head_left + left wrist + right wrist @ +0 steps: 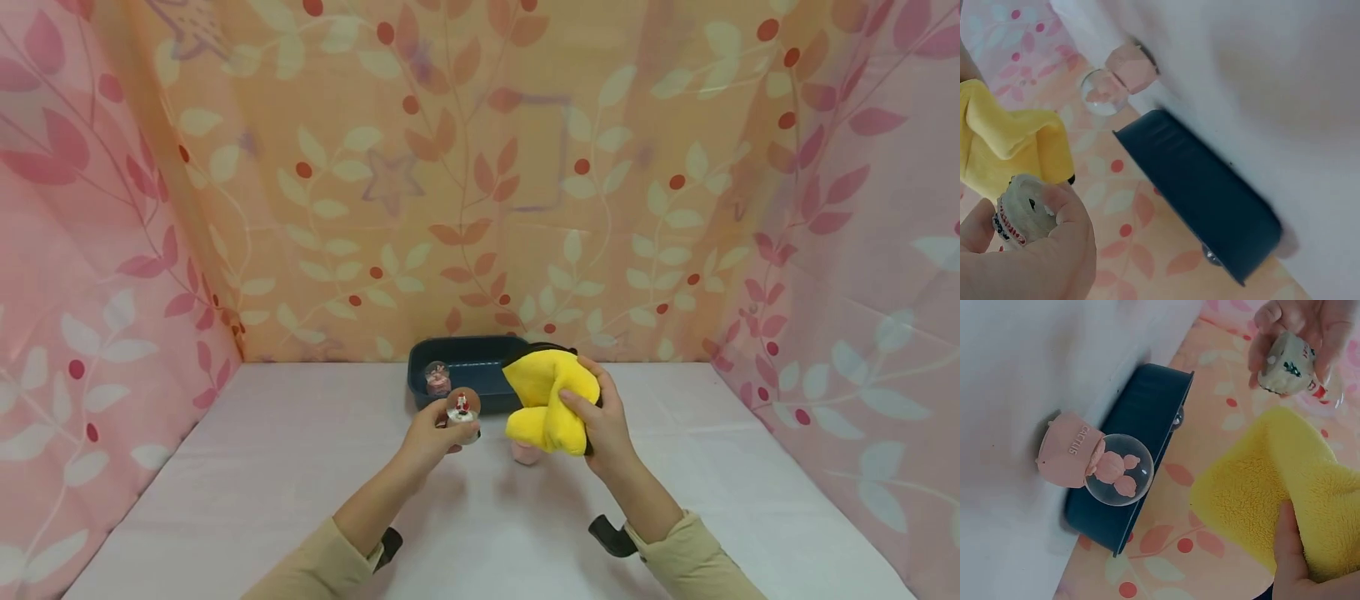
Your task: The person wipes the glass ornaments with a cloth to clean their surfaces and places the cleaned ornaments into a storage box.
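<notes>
My left hand point(422, 440) pinches a small snow globe point(462, 405) by its white base, the glass ball upward with a red-and-white figure inside. In the right wrist view green and red decorations show on the base. A folded yellow fluffy cloth point(551, 387) with dark edging is gripped by my right hand point(609, 427), thumb on its near face. The cloth hangs just right of the globe. Beneath it, a pink cactus snow globe point(1072, 451) stands on the table, mostly hidden by the cloth in the head view.
Behind the hands a dark blue tray point(480, 377) sits near the back curtain point(465, 208). Another snow globe point(438, 379), with a pinkish base, is in the tray's left end. Patterned pink curtains point(97, 333) line both sides of the white table point(300, 467).
</notes>
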